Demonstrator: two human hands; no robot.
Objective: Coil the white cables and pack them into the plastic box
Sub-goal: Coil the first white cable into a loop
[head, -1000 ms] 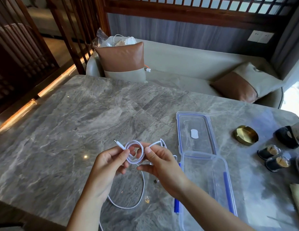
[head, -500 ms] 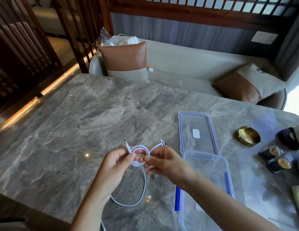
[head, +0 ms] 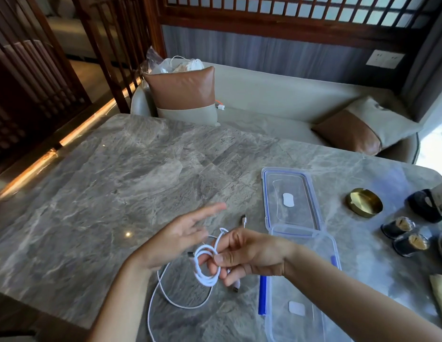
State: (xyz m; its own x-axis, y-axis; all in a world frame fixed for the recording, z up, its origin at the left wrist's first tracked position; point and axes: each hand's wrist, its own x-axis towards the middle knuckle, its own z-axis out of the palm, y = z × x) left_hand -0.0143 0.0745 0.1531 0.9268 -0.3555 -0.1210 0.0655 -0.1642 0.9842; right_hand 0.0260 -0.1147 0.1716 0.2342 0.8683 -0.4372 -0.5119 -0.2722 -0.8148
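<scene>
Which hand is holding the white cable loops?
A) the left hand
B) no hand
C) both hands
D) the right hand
D: the right hand pinches the white cable loops, while the left hand is spread open and holds nothing.

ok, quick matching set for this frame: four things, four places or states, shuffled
Things:
1. cable coil
2. left hand
3. box lid
4. brass dish

Places or states:
a. flat on the table, just beyond the plastic box
b. pinched in the right hand
c. open, fingers spread
d. on the table, right of the lid

Pairs: 1-b, 2-c, 3-a, 4-d
</scene>
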